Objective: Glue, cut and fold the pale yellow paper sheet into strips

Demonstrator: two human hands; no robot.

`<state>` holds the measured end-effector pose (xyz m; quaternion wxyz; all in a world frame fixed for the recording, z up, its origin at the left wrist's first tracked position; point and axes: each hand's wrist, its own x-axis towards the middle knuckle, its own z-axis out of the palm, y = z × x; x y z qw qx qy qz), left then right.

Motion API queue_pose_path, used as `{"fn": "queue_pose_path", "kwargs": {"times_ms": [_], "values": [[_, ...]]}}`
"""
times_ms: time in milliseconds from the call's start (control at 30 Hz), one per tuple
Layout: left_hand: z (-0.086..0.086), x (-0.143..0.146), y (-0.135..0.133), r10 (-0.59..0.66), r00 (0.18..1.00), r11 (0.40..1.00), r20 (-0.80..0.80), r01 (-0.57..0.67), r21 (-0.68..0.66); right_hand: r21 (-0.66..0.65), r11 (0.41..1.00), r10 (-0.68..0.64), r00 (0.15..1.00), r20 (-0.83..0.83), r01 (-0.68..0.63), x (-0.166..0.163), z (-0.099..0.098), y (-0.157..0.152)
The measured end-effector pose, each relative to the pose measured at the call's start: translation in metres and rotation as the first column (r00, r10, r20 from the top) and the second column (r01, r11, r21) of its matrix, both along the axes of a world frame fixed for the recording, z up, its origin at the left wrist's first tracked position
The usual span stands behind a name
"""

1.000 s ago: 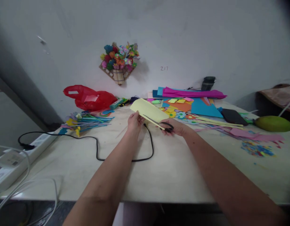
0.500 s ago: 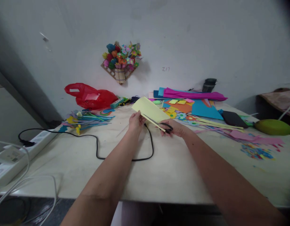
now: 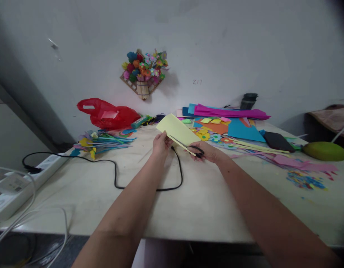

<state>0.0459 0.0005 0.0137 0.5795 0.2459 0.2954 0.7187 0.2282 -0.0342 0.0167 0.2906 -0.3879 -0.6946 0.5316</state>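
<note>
A pale yellow sheet [image 3: 177, 128], paper or thin foam, is held up over the middle of the table. My left hand [image 3: 161, 142] pinches its near left edge between thumb and fingers. In my right hand [image 3: 204, 150] is a pair of scissors [image 3: 199, 150] with black handles, its blades lying along the sheet's near edge. A narrow yellow strip [image 3: 185, 148] runs beside the blades, between them and me. How far the strip is parted from the sheet, I cannot tell.
A black cable [image 3: 115, 175] loops across the table from a white power strip [image 3: 49, 165]. Left are paper flowers on stems [image 3: 104, 141] and a red bag [image 3: 113, 115]. Right lie coloured sheets [image 3: 241, 130], cut flowers [image 3: 204, 136], a phone [image 3: 278, 141] and scraps [image 3: 306, 180].
Hardly anything differs. Both hands keep their hold on the sheet and scissors, and the scissors' handles have shifted very slightly.
</note>
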Motion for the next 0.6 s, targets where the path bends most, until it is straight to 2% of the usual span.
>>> {"fn": "queue_pose_path", "kwargs": {"times_ms": [200,600], "values": [[-0.0007,-0.0011,0.0012,0.0,1.0,1.0,0.0,0.0,-0.012,-0.004,1.0,-0.015,1.0,-0.014,0.015,-0.0027,0.0038,-0.0041],[-0.0009,-0.0014,0.0008,0.003,1.0,1.0,0.003,-0.003,-0.011,0.035,0.999,-0.003,1.0,0.002,0.003,-0.0002,-0.0048,0.0039]]}}
